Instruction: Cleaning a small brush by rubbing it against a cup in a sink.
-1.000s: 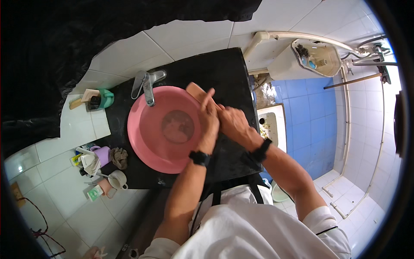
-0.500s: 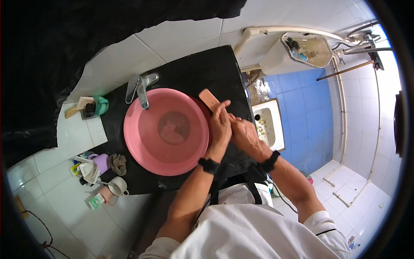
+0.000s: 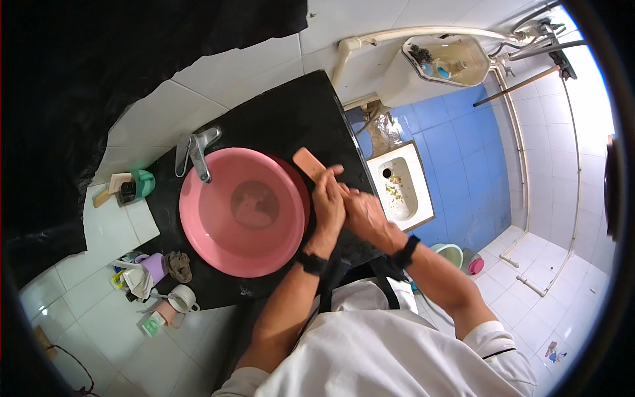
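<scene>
The flat tan bar (image 3: pixel 308 164), just beside the pink basin (image 3: pixel 242 267) at its two o'clock, could slip into the water (image 3: pixel 221 228) if wet — right hand (image 3: pixel 366 216) curled round its lower end, left hand (image 3: pixel 328 206) over it, whether gripping I cannot tell.

Fisheye bend; lines curve toward blackened rim. Wall (image 3: pixel 587 99) far right of pink basin (image 3: pixel 198 248) blown out white. Glints on faucet (image 3: pixel 198 159) above-left of basin and on basin's inner side. Black sheet (image 3: pixel 165 40) upper left of basin nearly detail-less; deep shadow below basin. Brown bar (image 3: pixel 307 163) right of basin clear.
</scene>
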Demonstrator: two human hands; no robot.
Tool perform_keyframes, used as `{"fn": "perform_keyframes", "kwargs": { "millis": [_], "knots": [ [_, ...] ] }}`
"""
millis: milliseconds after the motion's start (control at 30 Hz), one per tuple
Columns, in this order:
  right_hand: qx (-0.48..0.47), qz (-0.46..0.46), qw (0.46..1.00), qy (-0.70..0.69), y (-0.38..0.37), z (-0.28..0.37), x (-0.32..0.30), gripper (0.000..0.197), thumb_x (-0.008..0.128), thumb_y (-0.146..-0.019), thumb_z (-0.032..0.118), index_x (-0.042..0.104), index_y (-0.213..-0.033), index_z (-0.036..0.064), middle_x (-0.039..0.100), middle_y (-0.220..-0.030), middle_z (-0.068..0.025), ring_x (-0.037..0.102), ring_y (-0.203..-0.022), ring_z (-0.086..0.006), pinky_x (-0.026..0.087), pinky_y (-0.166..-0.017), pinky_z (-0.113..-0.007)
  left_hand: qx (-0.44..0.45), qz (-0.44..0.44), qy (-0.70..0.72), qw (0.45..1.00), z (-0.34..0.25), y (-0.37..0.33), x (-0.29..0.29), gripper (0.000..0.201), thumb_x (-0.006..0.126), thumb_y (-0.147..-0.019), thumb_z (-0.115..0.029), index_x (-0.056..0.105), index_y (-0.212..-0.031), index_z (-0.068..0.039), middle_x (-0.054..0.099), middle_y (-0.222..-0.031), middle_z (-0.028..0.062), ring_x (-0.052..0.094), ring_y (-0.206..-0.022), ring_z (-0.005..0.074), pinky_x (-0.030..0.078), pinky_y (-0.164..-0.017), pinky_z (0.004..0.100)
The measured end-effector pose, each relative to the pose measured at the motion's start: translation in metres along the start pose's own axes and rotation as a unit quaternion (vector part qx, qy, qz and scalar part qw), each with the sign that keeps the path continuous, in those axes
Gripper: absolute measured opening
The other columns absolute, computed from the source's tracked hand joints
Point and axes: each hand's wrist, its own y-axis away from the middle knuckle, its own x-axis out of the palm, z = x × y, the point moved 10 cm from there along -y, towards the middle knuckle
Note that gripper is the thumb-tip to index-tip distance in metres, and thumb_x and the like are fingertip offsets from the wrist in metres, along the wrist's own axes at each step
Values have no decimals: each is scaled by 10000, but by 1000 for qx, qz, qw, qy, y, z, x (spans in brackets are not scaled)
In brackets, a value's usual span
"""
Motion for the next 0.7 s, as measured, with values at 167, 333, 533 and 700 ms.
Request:
{"fn": "perform_keyframes", "kwargs": {
  "millis": [167, 333, 533, 700],
  "knots": [
    [-73, -99, 992, 25, -88, 12, -36, 171, 600, -945, 147, 603, -1100, 73, 664, -749, -171, 670, -685, -383, 523, -565, -478, -1, 7, -23, 1000, -46, -92, 7, 279, 443, -1105, -213, 643, -1181, -33, 637, -1211, 40, 610, -806, 117, 537, -726, 262],
    [-37, -64, 997, -23, -3, -11, -29, 237, 643, -901, 140, 629, -1131, 83, 673, -771, -182, 679, -731, -398, 539, -602, -500, -24, 24, -66, 997, 1, -16, 26, 294, 440, -1106, -219, 653, -1155, -23, 636, -1165, 62, 618, -802, 117, 531, -755, 259],
    [-29, -57, 998, -20, 15, -29, -46, 318, 676, -862, 149, 628, -1164, 64, 675, -789, -224, 676, -723, -423, 542, -606, -508, 32, 25, -98, 994, 10, -8, 53, 263, 445, -1107, -195, 636, -1117, -13, 669, -1018, 48, 618, -749, 106, 529, -694, 269],
    [-83, -146, 984, 54, -72, -36, -80, 151, 650, -867, 141, 615, -987, 55, 669, -750, -199, 663, -705, -408, 522, -584, -491, -5, 13, -99, 995, -41, -96, 70, 329, 453, -1088, -247, 688, -1081, -17, 698, -1044, 92, 640, -951, 189, 508, -871, 326]
  ]
}}
